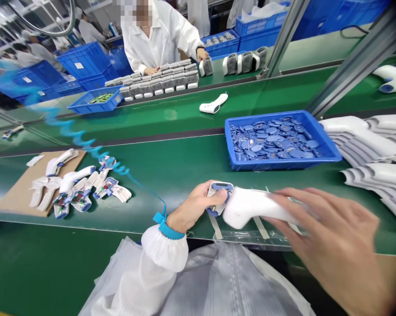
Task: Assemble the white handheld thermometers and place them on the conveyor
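Observation:
My left hand (198, 199) grips a small white-and-blue unit with a dark display window (221, 186), thumb pressed on its face. A teal wrist strap with a coiled cord circles that wrist. My right hand (333, 232), blurred by motion, has its fingers around the handle of a white gun-shaped housing shell (246, 206), like a forehead thermometer's. The shell's wide end is right beside the unit in my left hand; whether they touch I cannot tell. Both are held above the front edge of the green bench (171, 164).
A blue tray (235, 166) of blue oval parts stands ahead. White shells (369, 140) are stacked at right. Open housings with wiring (81, 199) lie left near a cardboard sheet (13, 193). One white housing (214, 105) rests on the belt. A co-worker (158, 39) handles grey-and-white pieces opposite.

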A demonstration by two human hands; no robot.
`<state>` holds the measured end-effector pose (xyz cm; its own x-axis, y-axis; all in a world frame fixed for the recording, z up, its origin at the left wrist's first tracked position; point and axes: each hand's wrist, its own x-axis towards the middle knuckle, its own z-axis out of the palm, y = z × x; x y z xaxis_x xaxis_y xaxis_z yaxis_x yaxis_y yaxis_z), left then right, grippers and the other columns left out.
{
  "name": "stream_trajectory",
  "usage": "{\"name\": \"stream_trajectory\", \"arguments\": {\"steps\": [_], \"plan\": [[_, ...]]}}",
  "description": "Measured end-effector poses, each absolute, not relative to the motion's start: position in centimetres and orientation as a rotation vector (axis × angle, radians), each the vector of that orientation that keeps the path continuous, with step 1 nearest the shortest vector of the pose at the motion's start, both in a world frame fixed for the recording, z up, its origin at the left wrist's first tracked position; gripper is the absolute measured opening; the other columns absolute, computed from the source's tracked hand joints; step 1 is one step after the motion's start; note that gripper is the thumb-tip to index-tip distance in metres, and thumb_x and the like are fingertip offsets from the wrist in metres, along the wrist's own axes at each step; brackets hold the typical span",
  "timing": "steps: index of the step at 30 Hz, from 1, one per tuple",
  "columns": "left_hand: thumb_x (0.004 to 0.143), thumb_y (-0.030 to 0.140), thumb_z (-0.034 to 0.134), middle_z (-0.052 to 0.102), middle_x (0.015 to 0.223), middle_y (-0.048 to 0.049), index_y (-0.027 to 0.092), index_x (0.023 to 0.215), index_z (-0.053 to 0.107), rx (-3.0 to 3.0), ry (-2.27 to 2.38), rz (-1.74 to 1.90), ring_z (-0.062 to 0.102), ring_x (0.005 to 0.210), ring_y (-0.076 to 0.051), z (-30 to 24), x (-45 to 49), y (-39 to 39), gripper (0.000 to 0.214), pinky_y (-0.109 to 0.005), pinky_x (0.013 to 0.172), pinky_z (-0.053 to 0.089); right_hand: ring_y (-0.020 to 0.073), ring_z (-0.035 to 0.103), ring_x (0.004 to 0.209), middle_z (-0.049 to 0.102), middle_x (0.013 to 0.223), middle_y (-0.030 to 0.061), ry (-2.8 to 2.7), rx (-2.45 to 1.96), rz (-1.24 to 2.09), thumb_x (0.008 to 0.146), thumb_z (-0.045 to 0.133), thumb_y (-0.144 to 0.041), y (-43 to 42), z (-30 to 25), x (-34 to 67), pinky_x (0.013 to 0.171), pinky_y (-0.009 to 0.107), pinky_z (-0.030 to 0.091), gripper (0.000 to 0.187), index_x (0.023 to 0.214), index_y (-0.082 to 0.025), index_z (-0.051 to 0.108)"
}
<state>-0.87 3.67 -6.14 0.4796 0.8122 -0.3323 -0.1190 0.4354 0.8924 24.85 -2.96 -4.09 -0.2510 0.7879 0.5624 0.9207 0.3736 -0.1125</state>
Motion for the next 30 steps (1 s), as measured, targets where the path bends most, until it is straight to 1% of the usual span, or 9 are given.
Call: {"name": "stream_trajectory", "arguments": {"steps": [2, 5, 10, 14, 17, 20, 25, 28, 30], "plan": [[0.076, 0.05, 0.088, 0.069, 0.112, -0.0091, 0.017, 0.119, 0.071, 1.009, 0.921, 0.696, 0.064, 0.097, -0.02, -6.2, -0.8, 3.4, 0.057, -0.027, 0.08, 0.049, 0.0322, 0.068, 0.105, 0.075, 0.122, 0.0066, -2.2, -1.363, -0.413, 0.099, 0.066, -0.025, -2.0, -4.1, 22.2, 0.096, 0.052, 0.038, 0.025, 0.124, -0.025, 0.064], [0.078, 0.046, 0.086, 0.069, 0.103, -0.0073, 0.016, 0.114, 0.071, 1.092, 0.984, 0.717, 0.063, 0.09, -0.019, -6.5, -0.8, 3.0, 0.05, -0.026, 0.075, 0.048, 0.0335, 0.07, 0.099, 0.076, 0.114, 0.0122, -2.291, -1.344, -0.286, 0.101, 0.061, -0.039, -0.6, -5.2, 19.9, 0.091, 0.051, 0.044, 0.032, 0.126, -0.019, 0.065], [0.08, 0.045, 0.084, 0.07, 0.109, -0.0071, 0.017, 0.116, 0.069, 1.287, 0.963, 0.683, 0.063, 0.096, -0.021, -6.6, -1.3, 2.8, 0.048, -0.029, 0.081, 0.049, 0.0257, 0.069, 0.069, 0.077, 0.092, 0.0062, -2.21, -1.52, 0.584, 0.095, 0.064, -0.056, 0.4, -5.9, 21.4, 0.058, 0.037, 0.047, 0.037, 0.115, -0.027, 0.072], [0.078, 0.052, 0.084, 0.071, 0.097, -0.0058, 0.017, 0.109, 0.068, 1.486, 1.113, 0.612, 0.062, 0.083, -0.022, -6.0, -1.2, 2.6, 0.049, -0.031, 0.069, 0.046, 0.0224, 0.071, 0.087, 0.075, 0.11, 0.0059, -1.94, -1.431, 0.989, 0.097, 0.059, -0.058, 1.1, -4.0, 20.6, 0.068, 0.033, 0.053, 0.042, 0.124, -0.027, 0.068], [0.082, 0.048, 0.08, 0.071, 0.09, -0.0045, 0.018, 0.103, 0.066, 1.59, 1.107, 0.623, 0.062, 0.076, -0.021, -5.8, -0.2, 2.2, 0.038, -0.031, 0.063, 0.044, 0.0177, 0.063, 0.072, 0.071, 0.085, 0.0045, -1.815, -1.486, 0.747, 0.099, 0.053, -0.061, 2.0, -3.2, 17.2, 0.064, 0.03, 0.045, 0.043, 0.086, -0.023, 0.069], [0.088, 0.032, 0.069, 0.073, 0.091, -0.0079, 0.019, 0.102, 0.066, 1.779, 1.105, 0.612, 0.065, 0.073, -0.024, -5.9, 0.6, 1.8, 0.019, -0.034, 0.064, 0.044, 0.0124, 0.042, 0.052, 0.048, 0.054, 0.0007, -1.823, -1.524, 0.284, 0.103, 0.047, -0.054, 2.9, -3.6, 14.0, 0.054, 0.032, 0.028, 0.059, 0.054, -0.021, 0.042], [0.087, 0.033, 0.067, 0.073, 0.086, -0.01, 0.017, 0.096, 0.064, 1.966, 1.297, 0.545, 0.068, 0.07, -0.026, -5.6, 0.2, 1.9, 0.019, -0.036, 0.064, 0.046, 0.0079, 0.031, 0.045, 0.036, 0.046, -0.0031, -1.678, -1.384, 0.076, 0.103, 0.052, -0.039, 3.9, -4.3, 13.0, 0.051, 0.03, 0.025, 0.061, 0.048, -0.02, 0.034], [0.087, 0.037, 0.068, 0.074, 0.09, -0.006, 0.019, 0.1, 0.061, 1.825, 1.242, 0.548, 0.07, 0.072, -0.023, -5.4, -0.2, 1.9, 0.024, -0.031, 0.06, 0.047, 0.0082, 0.036, 0.044, 0.042, 0.045, -0.0028, -1.585, -1.456, 0.147, 0.103, 0.052, -0.046, 4.0, -4.5, 13.3, 0.05, 0.028, 0.027, 0.062, 0.048, -0.019, 0.047], [0.088, 0.038, 0.066, 0.074, 0.094, -0.0092, 0.016, 0.105, 0.06, 1.911, 1.274, 0.508, 0.071, 0.075, -0.026, -5.8, -0.1, 1.7, 0.028, -0.033, 0.06, 0.049, 0.0101, 0.044, 0.044, 0.051, 0.046, -0.0008, -1.607, -1.555, 0.258, 0.103, 0.049, -0.053, 3.7, -4.8, 13.1, 0.052, 0.029, 0.029, 0.063, 0.051, -0.019, 0.057]]}}
